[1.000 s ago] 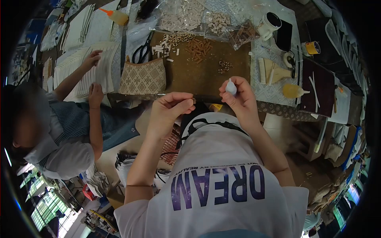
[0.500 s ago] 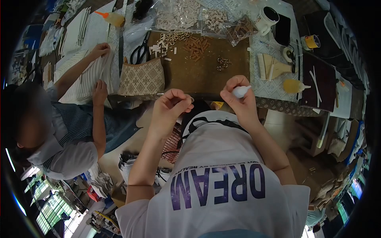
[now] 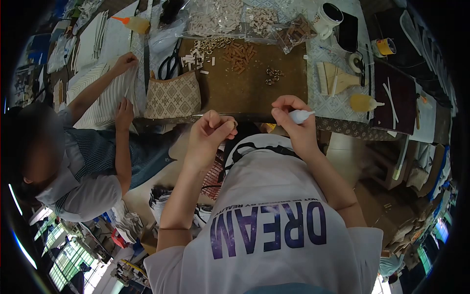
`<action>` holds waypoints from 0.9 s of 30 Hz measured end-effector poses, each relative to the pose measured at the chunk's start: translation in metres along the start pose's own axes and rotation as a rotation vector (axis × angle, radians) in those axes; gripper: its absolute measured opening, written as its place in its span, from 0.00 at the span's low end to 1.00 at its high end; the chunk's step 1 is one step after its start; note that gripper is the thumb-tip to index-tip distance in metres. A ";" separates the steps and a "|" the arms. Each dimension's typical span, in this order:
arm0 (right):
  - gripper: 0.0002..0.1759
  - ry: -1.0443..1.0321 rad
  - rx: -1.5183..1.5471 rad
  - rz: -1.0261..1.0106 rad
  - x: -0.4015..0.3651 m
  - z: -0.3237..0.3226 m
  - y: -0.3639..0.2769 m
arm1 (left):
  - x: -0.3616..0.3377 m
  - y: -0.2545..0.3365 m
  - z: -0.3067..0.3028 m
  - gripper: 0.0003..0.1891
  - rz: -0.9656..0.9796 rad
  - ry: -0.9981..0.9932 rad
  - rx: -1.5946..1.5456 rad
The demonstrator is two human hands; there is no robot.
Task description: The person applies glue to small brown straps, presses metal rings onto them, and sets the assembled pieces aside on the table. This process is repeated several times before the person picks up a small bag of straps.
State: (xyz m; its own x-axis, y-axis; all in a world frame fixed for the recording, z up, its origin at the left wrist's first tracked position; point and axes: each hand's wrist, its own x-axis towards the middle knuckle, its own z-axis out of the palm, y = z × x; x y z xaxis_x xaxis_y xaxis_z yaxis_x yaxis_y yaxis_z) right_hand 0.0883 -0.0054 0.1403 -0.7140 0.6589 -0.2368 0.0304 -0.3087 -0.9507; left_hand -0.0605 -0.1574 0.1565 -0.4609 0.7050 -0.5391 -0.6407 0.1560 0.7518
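Note:
My left hand (image 3: 211, 131) is closed in a pinch at the table's front edge. Between its thumb and fingertips is a small brownish piece (image 3: 234, 126), too small and covered to tell its kind. A short gap away, my right hand (image 3: 296, 128) is closed around a small white nozzle bottle (image 3: 299, 116), whose tip points right. Ahead on the brown work board (image 3: 230, 98) lie a pile of small brown tabs (image 3: 240, 56), gold metal rings (image 3: 210, 45), white strips (image 3: 193, 61) and a few metal clasps (image 3: 273, 76).
A patterned pouch (image 3: 173, 96) and black-handled scissors (image 3: 169, 66) sit left of the board. Bags of small pieces (image 3: 215, 19) line the back. A mug (image 3: 327, 22), phone (image 3: 348, 33) and yellow glue bottle (image 3: 363, 103) stand right. A co-worker (image 3: 93, 171) handles striped sheets at left.
The white bottle has turned slightly in my right hand, and its tip reaches a little further right. My left hand keeps its pinch, the fingers shifted slightly. The view has moved a little.

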 end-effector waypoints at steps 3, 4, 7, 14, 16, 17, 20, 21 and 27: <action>0.05 -0.003 0.016 0.005 0.001 0.001 -0.002 | 0.001 -0.001 0.001 0.17 -0.003 0.000 -0.003; 0.05 -0.006 0.025 0.005 0.001 0.002 -0.003 | 0.001 -0.001 0.001 0.17 -0.003 0.002 -0.003; 0.05 -0.032 0.004 0.009 0.003 0.000 -0.001 | 0.002 -0.001 0.003 0.18 -0.001 0.012 0.003; 0.06 -0.075 -0.046 -0.012 0.005 0.001 -0.002 | 0.004 -0.005 0.006 0.18 0.032 0.002 -0.014; 0.06 -0.087 -0.062 -0.010 0.005 0.004 -0.004 | 0.005 -0.008 0.006 0.17 0.089 -0.014 0.011; 0.07 -0.104 -0.075 -0.025 0.005 0.006 -0.003 | 0.004 -0.009 0.012 0.15 0.178 0.031 0.031; 0.09 -0.169 -0.134 -0.079 0.005 0.008 0.000 | -0.003 -0.014 0.030 0.08 0.409 0.126 0.148; 0.09 -0.200 -0.166 -0.100 0.005 0.008 0.000 | -0.004 -0.016 0.032 0.07 0.458 0.131 0.226; 0.09 -0.286 -0.149 -0.140 0.005 0.009 0.005 | -0.006 -0.023 0.030 0.08 0.681 0.089 0.449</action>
State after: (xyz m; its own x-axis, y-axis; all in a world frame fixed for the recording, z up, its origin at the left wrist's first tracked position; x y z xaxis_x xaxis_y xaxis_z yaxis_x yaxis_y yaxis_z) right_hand 0.0782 -0.0098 0.1356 -0.8848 0.4625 -0.0567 0.0052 -0.1120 -0.9937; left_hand -0.0243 -0.1444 0.1541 -0.7192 0.6906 0.0767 0.0951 -0.0115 0.9954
